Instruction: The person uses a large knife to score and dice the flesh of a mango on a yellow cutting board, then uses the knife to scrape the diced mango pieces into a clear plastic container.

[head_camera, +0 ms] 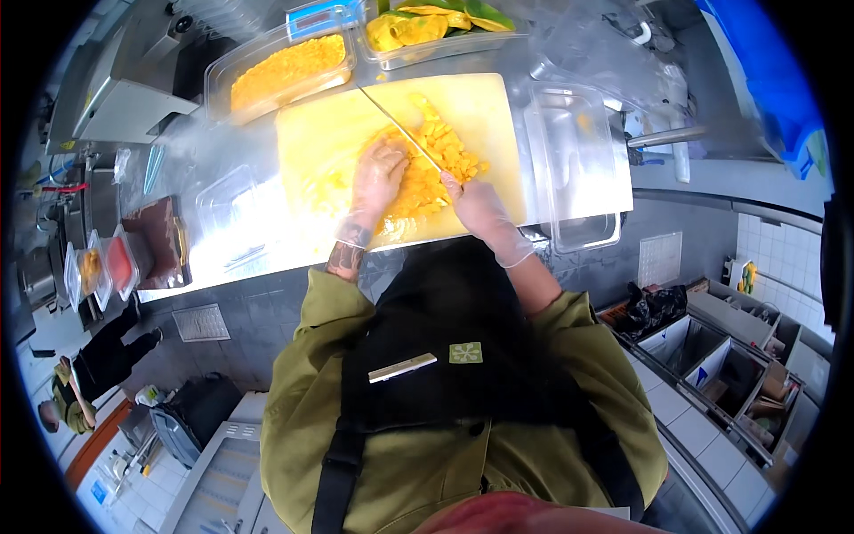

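My right hand (pixel 482 208), in a clear glove, grips the handle of a long thin-bladed knife (pixel 398 125). The blade slants up and left across diced mango (pixel 440 143) on a pale yellow cutting board (pixel 492 100). Gloved too, my left hand (pixel 380 175) lies left of the blade, fingers curled down against the mango; its fingertips are partly hidden. More cut pieces and juice lie between my hands. Behind the board's left corner stands a clear tub of chopped mango (pixel 290 70). Beside it, another clear tub holds mango peels (pixel 427 30), yellow and green.
Right of the board, a clear plastic container (pixel 577 160) overhangs the steel counter's (pixel 624 180) front edge. A clear lid or tray (pixel 230 210) lies left. Upright small containers (pixel 120 263) stand at the far left. Another person (pixel 100 367) stands beyond, lower left.
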Motion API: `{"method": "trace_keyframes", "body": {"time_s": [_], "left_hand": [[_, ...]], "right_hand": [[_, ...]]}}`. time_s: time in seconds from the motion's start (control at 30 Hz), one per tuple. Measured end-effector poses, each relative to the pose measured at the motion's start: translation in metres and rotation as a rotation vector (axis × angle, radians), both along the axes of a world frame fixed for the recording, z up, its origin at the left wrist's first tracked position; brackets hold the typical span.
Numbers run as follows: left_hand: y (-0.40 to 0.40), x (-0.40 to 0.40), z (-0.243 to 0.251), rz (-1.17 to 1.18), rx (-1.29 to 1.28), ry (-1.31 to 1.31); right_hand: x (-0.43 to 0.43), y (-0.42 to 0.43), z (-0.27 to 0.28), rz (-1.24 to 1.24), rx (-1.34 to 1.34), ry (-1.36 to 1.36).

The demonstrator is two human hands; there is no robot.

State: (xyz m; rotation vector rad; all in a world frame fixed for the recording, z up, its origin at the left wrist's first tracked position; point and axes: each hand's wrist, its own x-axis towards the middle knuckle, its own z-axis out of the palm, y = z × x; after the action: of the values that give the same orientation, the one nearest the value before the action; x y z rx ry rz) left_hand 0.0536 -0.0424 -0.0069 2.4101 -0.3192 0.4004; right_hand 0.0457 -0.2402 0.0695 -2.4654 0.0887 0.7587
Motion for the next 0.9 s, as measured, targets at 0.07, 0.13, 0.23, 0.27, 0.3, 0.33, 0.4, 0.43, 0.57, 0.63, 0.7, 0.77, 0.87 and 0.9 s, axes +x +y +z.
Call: {"method": "trace_keyframes", "body": {"time_s": [0.07,0.13,0.23,0.27,0.3,0.33,0.4,0.43,0.57,0.63,0.7,0.77,0.87,0.9], "left_hand": [[-0.004,-0.001,0.01,-0.018,0.024,0.013],[-0.007,-0.001,0.017,-0.035,0.05,0.013],[-0.004,-0.007,0.021,0.002,0.0,0.103],[-0.002,-0.009,0.021,0.008,-0.008,0.092],[-0.001,-0.011,0.02,0.013,-0.018,0.085],[0.001,-0.012,0.019,0.021,-0.02,0.085],[0.0,-0.015,0.017,0.084,-0.095,0.036],[-0.002,-0.014,0.016,0.076,-0.095,0.03],[0.001,-0.017,0.01,0.139,-0.088,0.049],[0.002,-0.015,0.01,0.146,-0.094,0.07],[-0.004,-0.012,0.008,0.236,-0.122,0.145],[-0.014,-0.007,0.01,0.225,-0.112,0.236],[-0.013,-0.012,0.009,0.256,-0.114,0.324],[-0.015,-0.012,0.009,0.256,-0.131,0.309]], "right_hand": [[-0.002,0.004,-0.022,-0.007,-0.014,-0.009],[0.003,0.01,-0.034,-0.025,-0.023,0.005],[0.014,0.009,-0.027,-0.052,0.02,0.035],[0.018,0.008,-0.02,-0.068,0.074,0.055],[0.018,0.009,-0.013,-0.059,0.072,0.055],[0.017,0.01,-0.005,-0.073,0.062,0.053],[0.014,0.007,-0.013,-0.092,0.046,0.056],[0.016,0.008,-0.028,-0.092,-0.007,0.045],[0.025,0.008,-0.021,-0.084,0.044,-0.006],[0.024,0.007,-0.018,-0.072,0.033,-0.009],[0.018,0.007,-0.029,-0.064,0.018,-0.004],[0.017,0.008,-0.058,-0.075,-0.083,-0.028],[0.023,0.012,-0.017,-0.071,0.069,-0.006],[0.02,0.011,-0.012,-0.068,0.068,-0.009]]}}
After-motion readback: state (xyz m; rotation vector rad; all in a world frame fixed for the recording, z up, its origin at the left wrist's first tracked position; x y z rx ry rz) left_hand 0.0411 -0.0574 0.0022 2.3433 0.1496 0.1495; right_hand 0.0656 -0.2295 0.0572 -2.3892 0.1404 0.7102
